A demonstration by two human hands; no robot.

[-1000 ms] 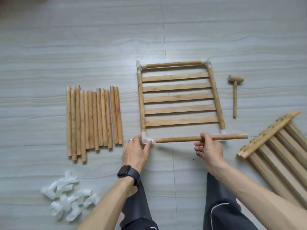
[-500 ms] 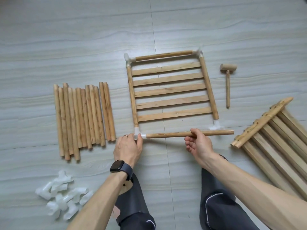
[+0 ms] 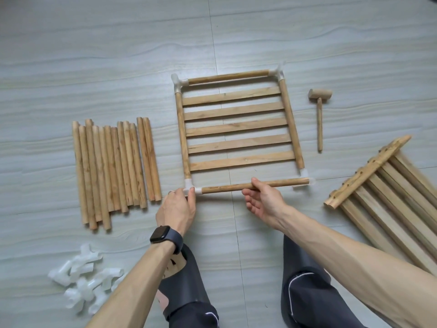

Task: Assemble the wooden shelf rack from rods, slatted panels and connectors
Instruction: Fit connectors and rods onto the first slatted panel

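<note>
Left hand: the left hand (image 3: 176, 209) holds the white left corner connector (image 3: 190, 188) at the near left corner of the frame. Its fingers (image 3: 183, 197) and thumb are closed around the connector. A dark watch (image 3: 165, 236) is on the wrist.
Right hand: the right hand (image 3: 264, 201) grips the near rod (image 3: 224, 188) close to its middle, with the thumb on top and the other fingers curled below.
Near rod: it lies along the near side of the frame. Its left end is in the left corner connector and its right end reaches the right corner connector (image 3: 306, 177). I cannot tell if that end is fully inside.
Frame: the slatted panel (image 3: 236, 127), with five slats, lies flat on the floor (image 3: 118, 55) between two side rods. A far rod with white connectors closes the far side.
Spare rods: the spare rods (image 3: 113, 166) lie side by side on the floor, left of the frame and apart from it.
Spare connectors: the spare connectors (image 3: 85, 280) are in a white heap at the near left, beside the left forearm.
Mallet: the wooden mallet (image 3: 319, 119) lies right of the frame, with its head on the far side.
Other panels: the stacked panels (image 3: 390, 200) lie diagonally at the right edge.
</note>
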